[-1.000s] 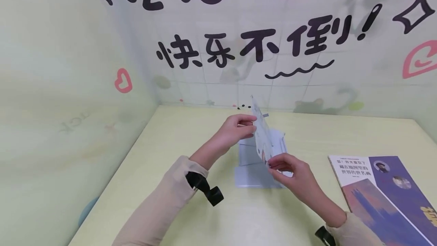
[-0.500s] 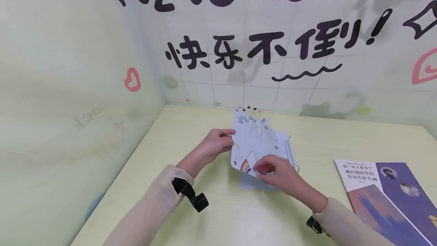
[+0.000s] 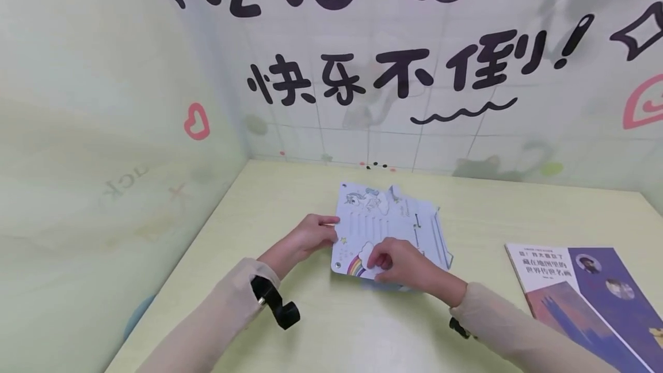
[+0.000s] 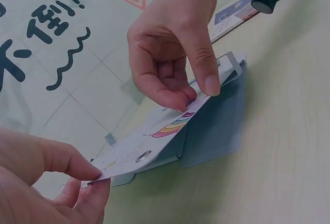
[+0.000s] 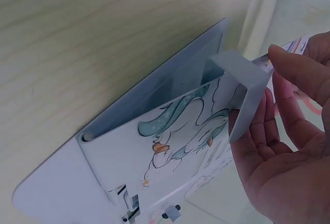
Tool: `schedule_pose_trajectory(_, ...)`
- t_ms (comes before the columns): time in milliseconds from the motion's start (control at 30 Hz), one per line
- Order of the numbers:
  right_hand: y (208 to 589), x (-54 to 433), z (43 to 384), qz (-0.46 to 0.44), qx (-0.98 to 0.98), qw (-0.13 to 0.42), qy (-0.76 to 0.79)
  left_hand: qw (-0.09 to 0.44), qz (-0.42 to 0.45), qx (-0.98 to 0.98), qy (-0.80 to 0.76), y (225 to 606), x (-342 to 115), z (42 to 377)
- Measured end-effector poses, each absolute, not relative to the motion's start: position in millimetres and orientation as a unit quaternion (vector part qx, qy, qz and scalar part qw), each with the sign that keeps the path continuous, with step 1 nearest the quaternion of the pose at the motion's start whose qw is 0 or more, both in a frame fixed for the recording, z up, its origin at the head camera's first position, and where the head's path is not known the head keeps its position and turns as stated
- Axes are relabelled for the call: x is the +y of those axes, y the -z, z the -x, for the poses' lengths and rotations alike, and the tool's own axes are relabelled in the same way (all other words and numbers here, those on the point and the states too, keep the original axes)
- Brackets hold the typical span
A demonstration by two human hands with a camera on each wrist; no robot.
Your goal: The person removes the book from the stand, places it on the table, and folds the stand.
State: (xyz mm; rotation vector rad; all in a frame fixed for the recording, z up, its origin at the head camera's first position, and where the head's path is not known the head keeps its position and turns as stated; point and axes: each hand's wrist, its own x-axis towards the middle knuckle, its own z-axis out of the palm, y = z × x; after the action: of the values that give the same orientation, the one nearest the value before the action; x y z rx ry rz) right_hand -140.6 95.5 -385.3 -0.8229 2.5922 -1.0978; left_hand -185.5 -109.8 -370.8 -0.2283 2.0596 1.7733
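Note:
A white book stand (image 3: 362, 220) printed with a unicorn, a cloud and a rainbow leans tilted over the table in the head view. My left hand (image 3: 313, 232) pinches its left edge between thumb and fingers. At the lower edge, by the rainbow, my right hand (image 3: 401, 261) pinches the panel. Beneath the panel, the left wrist view shows a blue-grey base plate (image 4: 216, 126). A bent grey flap (image 5: 245, 72) stands out beside my right fingers in the right wrist view. The back of the panel is mostly hidden.
A book (image 3: 585, 298) with a purple and white cover lies to the right on the pale wooden table (image 3: 331, 327). A printed curtain wall (image 3: 290, 148) stands along the table's back edge, and another pale wall (image 3: 103, 131) runs along the left.
The panel has turned from nearly edge-on to face the head camera, then sunk lower and to the left. Both hands moved left and down with it, the right hand staying at its lower edge.

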Motion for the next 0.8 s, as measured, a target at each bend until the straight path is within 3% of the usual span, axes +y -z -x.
schedule_pose_trajectory(300,392,84,144,0.285,0.898,0.118,0.314,0.224,0.103,0.764,-0.597,392,-113,187)
schedule_pose_trajectory(800,392,78,145,0.291,0.897,0.132,0.306,0.205,0.092,0.792,-0.567,410,-113,184)
